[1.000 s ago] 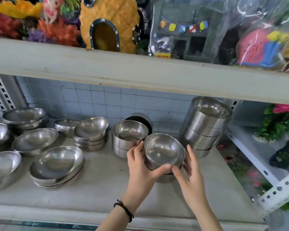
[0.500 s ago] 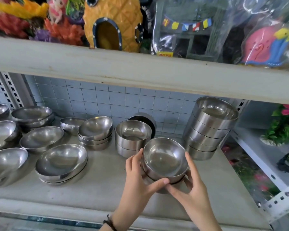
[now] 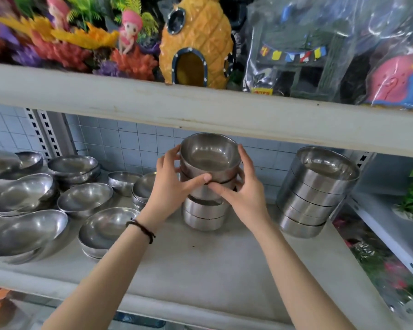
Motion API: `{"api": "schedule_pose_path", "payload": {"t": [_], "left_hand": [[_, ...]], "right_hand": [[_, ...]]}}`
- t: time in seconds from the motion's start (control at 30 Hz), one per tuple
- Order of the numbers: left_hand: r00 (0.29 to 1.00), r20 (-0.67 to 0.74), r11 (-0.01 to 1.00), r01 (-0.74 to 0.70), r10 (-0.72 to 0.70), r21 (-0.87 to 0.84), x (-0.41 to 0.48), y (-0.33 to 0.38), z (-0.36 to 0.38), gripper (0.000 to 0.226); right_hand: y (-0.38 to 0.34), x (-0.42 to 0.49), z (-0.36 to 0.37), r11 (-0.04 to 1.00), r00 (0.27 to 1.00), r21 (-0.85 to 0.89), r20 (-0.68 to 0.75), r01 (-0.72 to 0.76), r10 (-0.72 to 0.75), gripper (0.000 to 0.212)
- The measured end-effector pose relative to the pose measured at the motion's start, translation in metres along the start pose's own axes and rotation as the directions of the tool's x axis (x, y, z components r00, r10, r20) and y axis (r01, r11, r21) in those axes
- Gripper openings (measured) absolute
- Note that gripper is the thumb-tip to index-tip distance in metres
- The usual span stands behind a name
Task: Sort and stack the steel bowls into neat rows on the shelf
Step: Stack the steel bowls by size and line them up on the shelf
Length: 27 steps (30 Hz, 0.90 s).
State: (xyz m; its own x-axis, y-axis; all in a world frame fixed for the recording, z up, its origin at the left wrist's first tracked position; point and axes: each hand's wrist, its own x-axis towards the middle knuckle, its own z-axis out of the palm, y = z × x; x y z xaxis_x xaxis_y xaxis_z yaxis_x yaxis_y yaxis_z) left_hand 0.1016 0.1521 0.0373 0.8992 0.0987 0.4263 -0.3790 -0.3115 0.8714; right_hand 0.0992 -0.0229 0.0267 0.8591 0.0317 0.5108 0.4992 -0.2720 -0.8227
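The nested round steel bowls (image 3: 209,158), being gripped by curled left hand (image 3: 174,186) and right hand (image 3: 244,194), are best being centred level over the seemingly matching steel stack (image 3: 204,216).

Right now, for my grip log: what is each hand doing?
Left hand: fingers curled round the steel bowls, gripping their left side.
Right hand: fingers curled round the same bowls, gripping their right side.

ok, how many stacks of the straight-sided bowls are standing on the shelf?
2. One short stack at centre, under the held bowls in the left hand and right hand; one tall stack to its right. Others may be hidden behind them.
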Motion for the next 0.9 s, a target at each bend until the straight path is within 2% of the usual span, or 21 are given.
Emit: {"api": "schedule_pose_path", "payload": {"t": [0.1,0.33,0.6,0.73,0.83,0.9], "left_hand": [[1.0,0.005,0.999,0.024,-0.024,0.021,0.009,-0.019,0.0,0.107],[0.999,-0.005,0.999,0.042,-0.042,0.001,0.013,-0.048,0.011,0.099],[0.998,0.019,0.998,0.057,-0.057,0.008,0.01,-0.054,0.02,0.11],[0.997,0.04,0.998,0.065,-0.066,0.013,0.008,-0.054,0.02,0.105],[0.994,0.049,0.995,0.096,-0.096,0.002,0.006,-0.055,0.022,0.109],[0.991,0.07,0.993,0.113,-0.111,-0.031,0.004,-0.055,0.025,0.112]], "right_hand": [[0.016,0.008,0.012,1.0,1.0,0.014,0.013,-0.014,0.014,0.093],[0.041,0.009,0.016,0.998,0.997,-0.01,0.025,-0.07,0.07,0.099],[0.049,0.005,0.005,0.996,0.995,-0.005,0.059,-0.084,0.084,0.106],[0.055,0.009,-0.012,0.996,0.988,0.052,0.141,-0.078,0.07,0.093],[0.065,0.018,-0.028,0.979,0.981,0.094,0.087,-0.179,0.171,0.082],[0.075,0.027,-0.034,0.971,0.971,0.043,0.04,-0.237,0.236,0.077]]}}
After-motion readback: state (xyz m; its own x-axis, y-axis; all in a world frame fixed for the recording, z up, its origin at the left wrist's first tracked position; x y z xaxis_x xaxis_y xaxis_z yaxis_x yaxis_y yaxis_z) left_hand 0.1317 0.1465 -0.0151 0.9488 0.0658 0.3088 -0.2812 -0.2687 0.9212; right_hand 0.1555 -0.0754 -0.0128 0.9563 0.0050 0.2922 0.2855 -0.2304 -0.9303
